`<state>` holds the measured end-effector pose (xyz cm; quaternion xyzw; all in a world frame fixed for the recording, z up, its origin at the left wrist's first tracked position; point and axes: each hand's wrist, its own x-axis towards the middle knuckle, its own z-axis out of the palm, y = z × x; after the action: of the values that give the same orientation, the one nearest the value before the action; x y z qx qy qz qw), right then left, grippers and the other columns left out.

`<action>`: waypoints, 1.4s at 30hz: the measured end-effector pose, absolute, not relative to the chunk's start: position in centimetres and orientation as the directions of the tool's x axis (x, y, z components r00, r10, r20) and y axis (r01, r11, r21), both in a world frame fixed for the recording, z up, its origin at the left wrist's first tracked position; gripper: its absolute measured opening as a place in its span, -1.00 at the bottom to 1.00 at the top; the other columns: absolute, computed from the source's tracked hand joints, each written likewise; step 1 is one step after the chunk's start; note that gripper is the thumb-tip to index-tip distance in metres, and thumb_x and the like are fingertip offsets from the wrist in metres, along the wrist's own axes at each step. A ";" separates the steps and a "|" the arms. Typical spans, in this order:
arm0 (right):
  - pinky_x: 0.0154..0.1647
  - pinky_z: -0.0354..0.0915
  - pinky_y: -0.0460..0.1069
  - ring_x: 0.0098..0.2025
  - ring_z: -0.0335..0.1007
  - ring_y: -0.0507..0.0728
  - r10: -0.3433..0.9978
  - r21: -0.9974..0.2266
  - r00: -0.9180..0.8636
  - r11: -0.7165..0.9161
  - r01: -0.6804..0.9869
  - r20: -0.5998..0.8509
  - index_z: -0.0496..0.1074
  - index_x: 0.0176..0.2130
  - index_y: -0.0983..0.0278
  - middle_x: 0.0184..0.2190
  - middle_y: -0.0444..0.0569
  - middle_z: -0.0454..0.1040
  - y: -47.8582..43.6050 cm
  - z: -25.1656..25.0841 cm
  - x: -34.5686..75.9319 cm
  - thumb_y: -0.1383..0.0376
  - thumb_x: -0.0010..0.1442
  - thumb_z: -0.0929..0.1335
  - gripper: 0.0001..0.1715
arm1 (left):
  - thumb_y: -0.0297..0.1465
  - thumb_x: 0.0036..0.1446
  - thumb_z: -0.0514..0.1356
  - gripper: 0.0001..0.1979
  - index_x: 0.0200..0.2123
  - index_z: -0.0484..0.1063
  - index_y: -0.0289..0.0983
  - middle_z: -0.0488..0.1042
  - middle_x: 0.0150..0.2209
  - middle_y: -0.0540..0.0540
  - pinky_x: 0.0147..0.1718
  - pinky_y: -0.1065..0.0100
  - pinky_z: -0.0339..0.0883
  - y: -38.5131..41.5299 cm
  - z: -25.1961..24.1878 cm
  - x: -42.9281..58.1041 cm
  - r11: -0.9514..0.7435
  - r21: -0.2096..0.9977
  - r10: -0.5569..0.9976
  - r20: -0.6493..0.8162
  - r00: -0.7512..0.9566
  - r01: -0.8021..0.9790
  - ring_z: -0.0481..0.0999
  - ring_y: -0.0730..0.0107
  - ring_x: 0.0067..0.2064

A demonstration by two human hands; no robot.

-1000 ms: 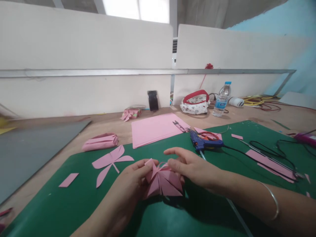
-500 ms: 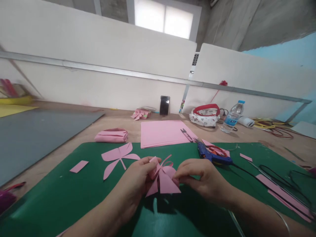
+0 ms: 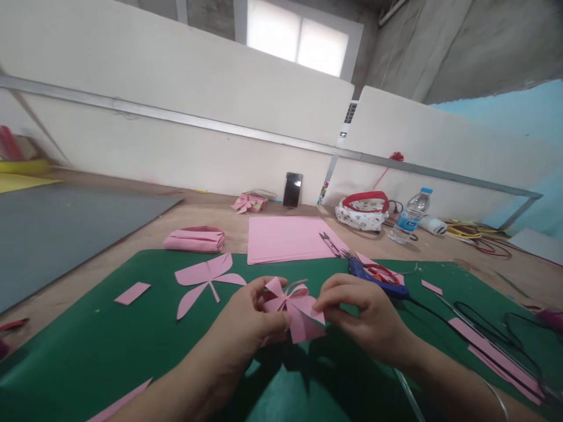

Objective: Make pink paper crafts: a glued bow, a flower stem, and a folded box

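Green mat (image 3: 145, 328): fills the lower frame; far edge crosses mid-frame at the pink sheets (image 3: 285, 240); near edge cut off.
Room: green surface shows lower left, between pink rectangle (image 3: 132, 293) and left forearm (image 3: 180, 375), also lower centre below both hands, shaded. Right of frame tighter: glue gun (image 3: 378, 280), cable (image 3: 435, 318), pink strips (image 3: 492, 354).
Grey board (image 3: 79, 228): left of frame, edge slanting beside the mat; wood bench (image 3: 237, 234) shows between.
Pink paper piece (image 3: 303, 322): just below frame centre, held above the mat; pointed flaps, thin loop on top.
Left hand (image 3: 248, 319): fingers closed on paper piece's left side, thumb in front, others behind.
Right hand (image 3: 363, 310): thumb and forefinger pinched narrow at its right flap.
Pink cutout (image 3: 193, 275): flat on mat, left of left hand, near its fingers.
Hidden: paper piece's back; some left fingertips.
Cut off: lower-left pink strip (image 3: 121, 404), partly behind left forearm; clear stick (image 3: 409, 392), bottom edge.
Unclear: purple item (image 3: 549, 319), right edge, blurred.
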<state>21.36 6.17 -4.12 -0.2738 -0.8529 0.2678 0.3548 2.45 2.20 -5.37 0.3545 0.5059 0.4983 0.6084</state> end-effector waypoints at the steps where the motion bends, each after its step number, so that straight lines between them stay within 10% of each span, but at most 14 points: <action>1: -0.30 0.30 -0.11 -0.32 0.42 0.02 0.684 -0.680 -0.594 0.673 0.289 0.424 0.54 -0.34 0.30 -0.37 -0.05 0.49 6.0 -4.1 21.2 0.47 0.12 0.36 -0.85 | -0.49 -0.30 0.34 -0.45 -0.12 0.35 -0.31 0.53 -0.33 -0.09 -0.50 0.48 0.30 2.3 -5.6 2.5 0.217 0.953 0.973 -0.229 -0.033 -0.214 0.46 0.46 -0.45; 13: -0.38 0.19 -0.10 -0.42 0.32 0.00 0.869 -0.727 -0.444 0.449 0.519 0.220 0.49 -0.48 0.32 -0.50 -0.12 0.44 4.8 -4.8 19.6 0.40 0.10 0.37 -0.87 | -0.43 -0.31 0.34 -0.62 -0.29 0.46 -0.30 0.52 -0.43 -0.04 -0.44 0.41 0.35 2.7 -6.9 3.4 0.122 0.984 0.989 -0.132 -0.070 -0.130 0.47 0.38 -0.42; 42: -0.42 0.05 -0.06 -0.42 0.27 0.02 0.829 -0.516 -0.443 0.559 0.649 0.342 0.44 -0.49 0.28 -0.50 -0.11 0.39 4.1 -5.0 19.0 0.35 0.11 0.33 -0.84 | -0.29 -0.35 0.42 -0.67 -0.43 0.54 -0.30 0.56 -0.47 -0.08 -0.34 0.38 0.35 1.7 -5.6 3.7 0.212 0.968 0.977 -0.211 0.024 -0.131 0.51 0.31 -0.37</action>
<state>19.05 4.15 -4.99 -0.4426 -0.8347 0.1566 0.2878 3.73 1.70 -5.58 0.4119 0.5136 0.4735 0.5852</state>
